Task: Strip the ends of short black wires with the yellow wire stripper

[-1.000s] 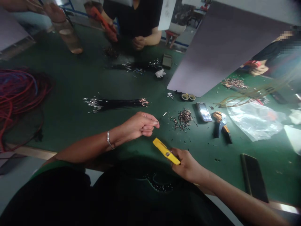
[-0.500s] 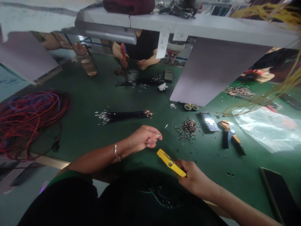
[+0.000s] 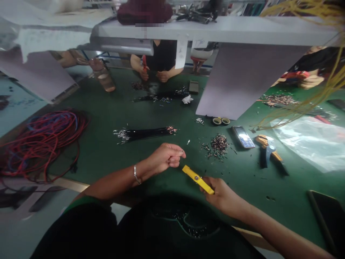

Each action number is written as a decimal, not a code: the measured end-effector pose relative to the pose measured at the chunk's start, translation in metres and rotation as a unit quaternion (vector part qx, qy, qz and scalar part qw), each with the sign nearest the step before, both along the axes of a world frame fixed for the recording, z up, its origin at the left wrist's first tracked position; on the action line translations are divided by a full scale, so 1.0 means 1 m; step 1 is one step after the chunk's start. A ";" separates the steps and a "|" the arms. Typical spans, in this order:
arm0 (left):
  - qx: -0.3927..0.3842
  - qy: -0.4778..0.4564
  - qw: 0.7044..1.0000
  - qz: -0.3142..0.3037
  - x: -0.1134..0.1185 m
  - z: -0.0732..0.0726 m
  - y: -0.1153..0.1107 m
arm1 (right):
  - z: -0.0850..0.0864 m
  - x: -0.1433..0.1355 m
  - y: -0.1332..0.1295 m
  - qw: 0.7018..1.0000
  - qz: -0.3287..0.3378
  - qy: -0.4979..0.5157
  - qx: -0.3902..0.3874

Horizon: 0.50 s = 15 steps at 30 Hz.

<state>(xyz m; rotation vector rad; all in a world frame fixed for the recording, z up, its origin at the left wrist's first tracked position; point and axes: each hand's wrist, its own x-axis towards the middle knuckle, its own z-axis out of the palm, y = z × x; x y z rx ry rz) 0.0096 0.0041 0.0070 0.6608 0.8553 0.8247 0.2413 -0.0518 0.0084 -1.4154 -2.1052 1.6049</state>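
Note:
My left hand (image 3: 169, 157) is closed in a pinch over the table's near middle. Whatever lies between its fingertips is too small to make out. In my right hand (image 3: 222, 194) is a yellow hand tool (image 3: 198, 180), with its blunt end pointing up and left toward my left fingers, a short gap apart. Its exact kind does not show clearly. Beyond my left hand lies a bundle of black wires (image 3: 147, 133) with silvery tips at the left end and coppery ones at the right. A small pale piece (image 3: 188, 142) lies near my left fingertips.
Right of my hands are a pile of small dark and coppery bits (image 3: 219, 143), a keypad phone (image 3: 243, 136), orange-and-blue pliers (image 3: 270, 151) and a smartphone (image 3: 327, 216). Red and blue wire coils (image 3: 45, 140) lie left. A shelf (image 3: 242, 30) overhangs the back; a co-worker's hands (image 3: 163, 76) work across the table.
The view has shifted slightly, so the table things appear a little further right. My hands keep nearly the same pose, the left pinched and the right around the yellow tool.

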 end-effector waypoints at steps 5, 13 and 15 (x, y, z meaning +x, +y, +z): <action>-0.006 -0.001 1.000 -0.012 0.000 0.001 0.000 | 0.003 -0.002 -0.001 0.999 0.024 -0.010 0.038; 0.007 0.008 1.000 0.000 -0.002 0.006 -0.006 | 0.004 -0.002 -0.003 0.999 0.023 -0.004 0.034; 0.011 0.013 1.000 0.002 -0.002 0.008 -0.009 | 0.005 -0.002 -0.004 0.999 0.012 -0.005 0.036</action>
